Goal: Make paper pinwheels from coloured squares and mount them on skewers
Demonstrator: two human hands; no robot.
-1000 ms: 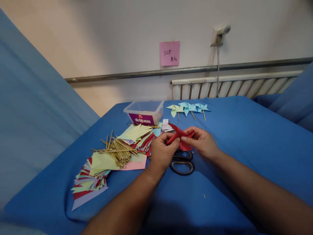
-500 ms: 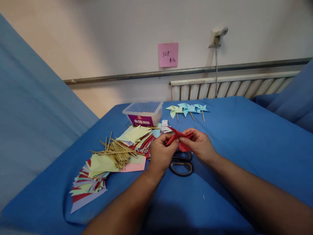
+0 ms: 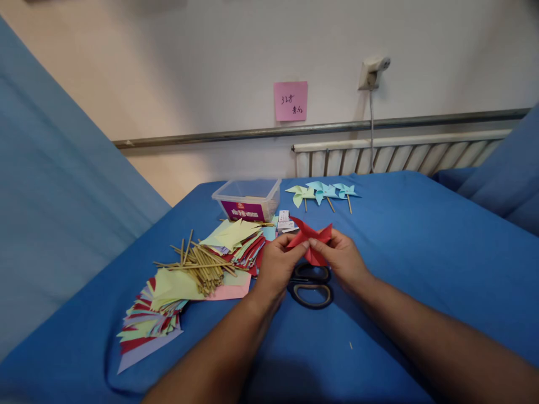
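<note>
Between both hands is a red paper pinwheel (image 3: 316,255), its blades folded in toward the middle. My left hand (image 3: 278,261) pinches it from the left, thumb at the centre. From the other side my right hand (image 3: 343,255) grips it, its thumb meeting the left one at the middle. No stick shows on the red paper. Black-handled scissors (image 3: 312,295) lie on the table just below the hands, their blades hidden by my left hand. Left of my hands are a pile of cut coloured paper (image 3: 233,234) and a heap of thin wooden sticks (image 3: 206,269).
Three finished pinwheels (image 3: 323,192) on sticks lie at the back. A clear plastic box (image 3: 246,201) stands behind the paper, small white boxes (image 3: 284,221) beside it. More fanned coloured paper (image 3: 149,328) lies front left on the blue cloth (image 3: 404,235).
The red pinwheel has turned more face-on, and its blades now show folded at the centre under both thumbs. The view has tilted slightly upward.
</note>
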